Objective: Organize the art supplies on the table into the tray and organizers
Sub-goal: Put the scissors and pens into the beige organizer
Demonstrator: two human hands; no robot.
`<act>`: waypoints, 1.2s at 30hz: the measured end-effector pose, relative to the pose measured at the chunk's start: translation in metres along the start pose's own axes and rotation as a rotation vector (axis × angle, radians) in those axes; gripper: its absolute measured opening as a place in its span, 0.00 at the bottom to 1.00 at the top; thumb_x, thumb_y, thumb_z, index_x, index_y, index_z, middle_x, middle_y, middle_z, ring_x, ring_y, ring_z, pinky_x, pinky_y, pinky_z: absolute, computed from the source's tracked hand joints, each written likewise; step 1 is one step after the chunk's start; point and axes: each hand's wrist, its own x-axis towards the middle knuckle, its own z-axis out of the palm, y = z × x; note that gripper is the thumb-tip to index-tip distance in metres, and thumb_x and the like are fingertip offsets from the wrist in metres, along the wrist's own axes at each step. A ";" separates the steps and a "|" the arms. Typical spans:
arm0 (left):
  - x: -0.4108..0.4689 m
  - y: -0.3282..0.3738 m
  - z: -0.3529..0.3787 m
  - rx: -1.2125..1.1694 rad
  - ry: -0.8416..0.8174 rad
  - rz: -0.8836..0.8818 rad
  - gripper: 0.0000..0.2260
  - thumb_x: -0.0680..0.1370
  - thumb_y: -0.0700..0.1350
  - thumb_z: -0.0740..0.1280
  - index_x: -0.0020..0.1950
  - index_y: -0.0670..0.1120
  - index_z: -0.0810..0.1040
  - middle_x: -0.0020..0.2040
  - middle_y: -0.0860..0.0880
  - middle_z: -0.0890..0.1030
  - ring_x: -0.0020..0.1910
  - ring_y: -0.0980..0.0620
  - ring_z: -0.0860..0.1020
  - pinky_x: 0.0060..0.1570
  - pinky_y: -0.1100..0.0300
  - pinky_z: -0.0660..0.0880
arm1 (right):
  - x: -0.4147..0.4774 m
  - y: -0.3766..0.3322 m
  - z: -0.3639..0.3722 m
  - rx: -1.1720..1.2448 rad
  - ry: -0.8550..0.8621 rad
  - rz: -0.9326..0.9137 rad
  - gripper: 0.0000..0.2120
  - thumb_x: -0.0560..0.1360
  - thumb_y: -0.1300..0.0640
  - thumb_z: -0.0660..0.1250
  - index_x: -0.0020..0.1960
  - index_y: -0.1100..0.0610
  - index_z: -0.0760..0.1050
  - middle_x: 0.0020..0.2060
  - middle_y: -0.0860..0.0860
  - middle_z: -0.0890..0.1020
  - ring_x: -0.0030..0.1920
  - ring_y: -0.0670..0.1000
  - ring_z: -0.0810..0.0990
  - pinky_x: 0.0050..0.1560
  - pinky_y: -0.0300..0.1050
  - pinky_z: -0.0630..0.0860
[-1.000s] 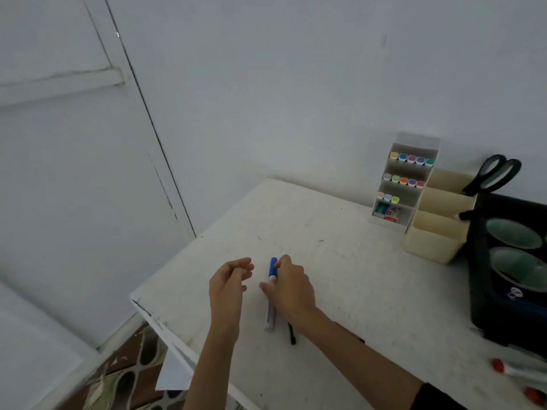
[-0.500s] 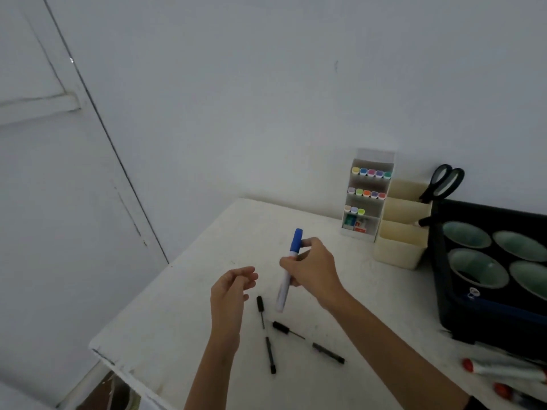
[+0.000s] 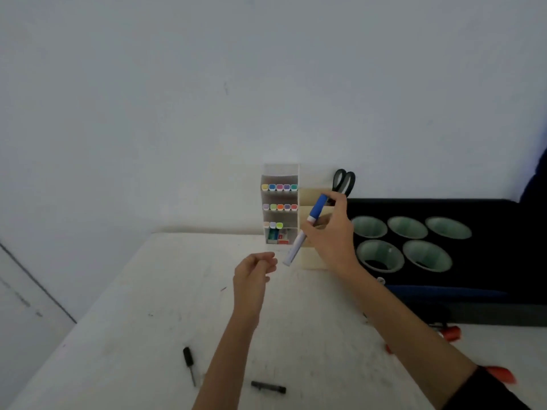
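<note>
My right hand [image 3: 330, 233] pinches a white marker with a blue cap [image 3: 307, 224], held tilted in the air in front of the cream stepped organizer [image 3: 310, 257]. My left hand [image 3: 254, 275] hovers over the white table [image 3: 165, 306] with loosely curled fingers and holds nothing. A white tiered rack [image 3: 279, 202] at the back holds several coloured markers. A black tray [image 3: 488, 291] with green cups [image 3: 380, 254] stands to the right. Two thin black pens [image 3: 189, 363] [image 3: 268, 387] lie near the front edge, partly behind my left forearm.
Black-handled scissors [image 3: 343, 182] stand in the cream organizer's back compartment. Red-capped markers [image 3: 450, 332] lie on the table by the tray's front, beside my right forearm. A white wall rises close behind the table. The table's left edge drops off towards a door.
My right hand lifted the blue-capped marker off the table and carried it up and right to the cream organizer. My view swung right; the black pens stayed on the table.
</note>
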 end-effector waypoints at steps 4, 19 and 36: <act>0.023 0.001 0.033 0.034 -0.054 0.013 0.08 0.78 0.41 0.62 0.51 0.46 0.80 0.49 0.48 0.81 0.50 0.51 0.78 0.50 0.57 0.76 | 0.019 0.009 -0.015 -0.007 0.139 -0.029 0.25 0.72 0.69 0.68 0.64 0.55 0.63 0.38 0.50 0.76 0.34 0.44 0.77 0.38 0.35 0.78; 0.059 -0.014 0.080 0.213 -0.081 0.099 0.10 0.79 0.39 0.62 0.58 0.42 0.79 0.52 0.47 0.81 0.51 0.50 0.78 0.53 0.60 0.74 | 0.057 0.060 -0.013 -0.247 0.249 -0.121 0.18 0.73 0.60 0.70 0.56 0.54 0.63 0.41 0.51 0.78 0.38 0.48 0.79 0.37 0.44 0.79; 0.063 -0.019 0.077 0.315 -0.126 0.117 0.14 0.80 0.41 0.61 0.64 0.43 0.76 0.58 0.46 0.80 0.55 0.51 0.77 0.60 0.55 0.74 | 0.064 0.081 -0.014 -0.538 0.009 -0.067 0.13 0.71 0.64 0.71 0.51 0.58 0.69 0.47 0.55 0.76 0.48 0.51 0.75 0.42 0.41 0.70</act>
